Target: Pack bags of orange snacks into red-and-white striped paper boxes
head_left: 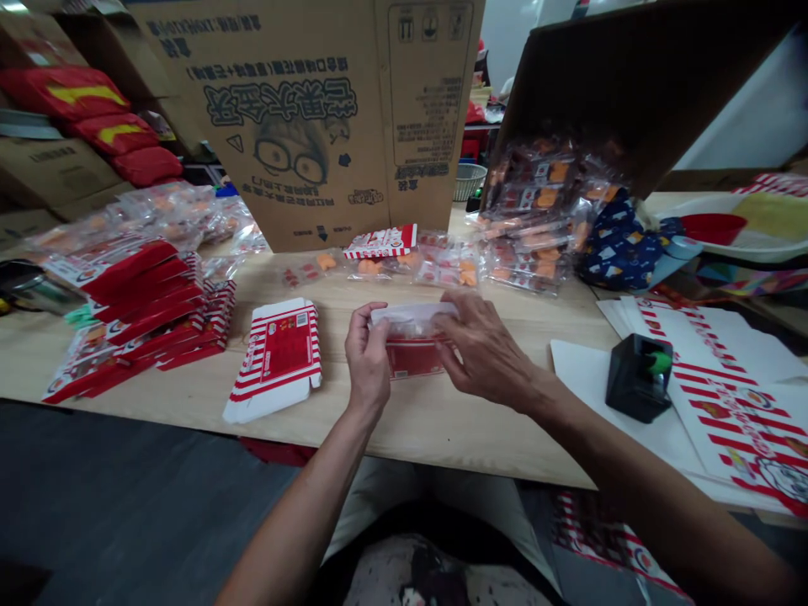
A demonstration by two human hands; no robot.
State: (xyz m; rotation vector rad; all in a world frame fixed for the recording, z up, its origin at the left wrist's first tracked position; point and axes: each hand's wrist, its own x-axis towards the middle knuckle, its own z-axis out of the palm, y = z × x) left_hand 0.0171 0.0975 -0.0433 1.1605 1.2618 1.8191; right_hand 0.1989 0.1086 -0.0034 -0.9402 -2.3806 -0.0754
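Between my two hands is a small red-and-white carton (417, 358), its red printed face toward me and its white inner side uppermost. My left hand (369, 349) grips its left end, thumb in front and fingers behind. At the other end my right hand (476, 341) closes its fingers around the upper right corner. Something clear and shiny shows along the top edge, too blurred to name. Left of my hands, a flattened red-and-white striped carton (287, 345) lies on the wooden table (353, 421).
Filled striped cartons (145, 303) are stacked at the left. Clear candy packets (530, 219) heap against a dark box at the right. A large cardboard box (316, 126) stands behind. A black tape dispenser (639, 379) sits on flat printed carton sheets (713, 387).
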